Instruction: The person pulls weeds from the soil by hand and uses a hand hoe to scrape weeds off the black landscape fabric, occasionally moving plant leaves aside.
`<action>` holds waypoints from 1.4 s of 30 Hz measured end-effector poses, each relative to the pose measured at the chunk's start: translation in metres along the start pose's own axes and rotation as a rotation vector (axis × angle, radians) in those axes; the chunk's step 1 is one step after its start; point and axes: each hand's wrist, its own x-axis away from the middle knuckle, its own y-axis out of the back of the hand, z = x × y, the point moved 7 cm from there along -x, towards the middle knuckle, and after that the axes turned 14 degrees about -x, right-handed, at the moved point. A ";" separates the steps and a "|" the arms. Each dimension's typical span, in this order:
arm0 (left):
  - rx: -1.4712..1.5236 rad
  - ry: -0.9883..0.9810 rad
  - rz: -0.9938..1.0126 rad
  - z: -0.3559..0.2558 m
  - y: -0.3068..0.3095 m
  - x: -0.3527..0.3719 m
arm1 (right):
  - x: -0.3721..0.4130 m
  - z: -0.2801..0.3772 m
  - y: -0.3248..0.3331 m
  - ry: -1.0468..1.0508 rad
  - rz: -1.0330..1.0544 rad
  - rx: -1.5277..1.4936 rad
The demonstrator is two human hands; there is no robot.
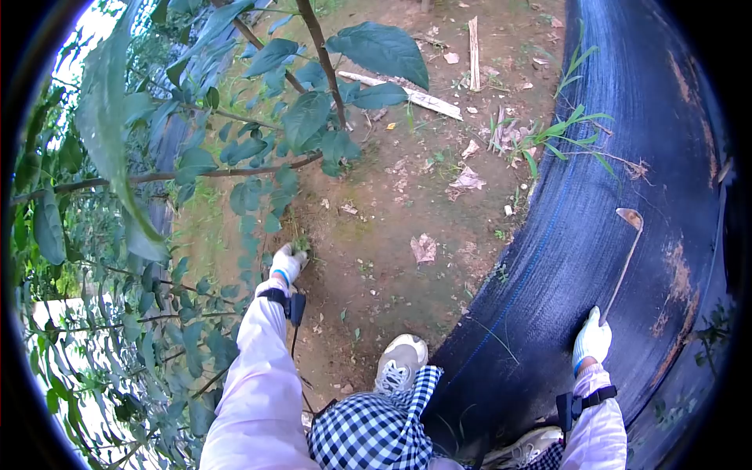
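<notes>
My left hand (290, 263), in a white glove, is low at the bare soil beside the leafy branches. Its fingers are closed around a small tuft of weeds (300, 244). Off to the right, my right hand (593, 338), gloved as well, grips the end of a small hand hoe (627, 254). The hoe's thin handle slants up and away, and its small, brownish blade lies over the black ground sheet (548, 258).
Leafy tree branches (313, 117) hang across the left side. Dry leaves (423, 249) and wood strips (474, 55) lie on the soil. Green weeds (568, 133) grow at the sheet's edge. One shoe (399, 364) stands on soil, the other (525, 446) on the sheet.
</notes>
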 end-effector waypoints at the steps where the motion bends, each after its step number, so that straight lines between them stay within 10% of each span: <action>1: -0.059 -0.016 0.047 -0.022 0.000 0.022 | -0.001 0.000 0.001 0.006 -0.005 0.007; 21: -0.611 -0.788 0.083 -0.185 -0.076 0.102 | 0.020 0.029 0.009 -0.071 0.046 0.108; 27: 0.048 -0.449 -0.181 -0.276 -0.035 0.041 | 0.034 0.047 0.012 -0.047 -0.013 0.105; 36: -0.411 -0.503 -0.317 -0.414 -0.056 -0.056 | 0.038 0.046 0.010 -0.132 -0.095 0.122; 39: -0.285 -0.655 -0.401 -0.410 -0.059 -0.074 | 0.038 0.044 0.010 -0.130 -0.132 0.141; 42: -0.061 -0.407 -0.498 -0.391 -0.037 -0.101 | 0.038 0.044 0.009 -0.137 -0.139 0.136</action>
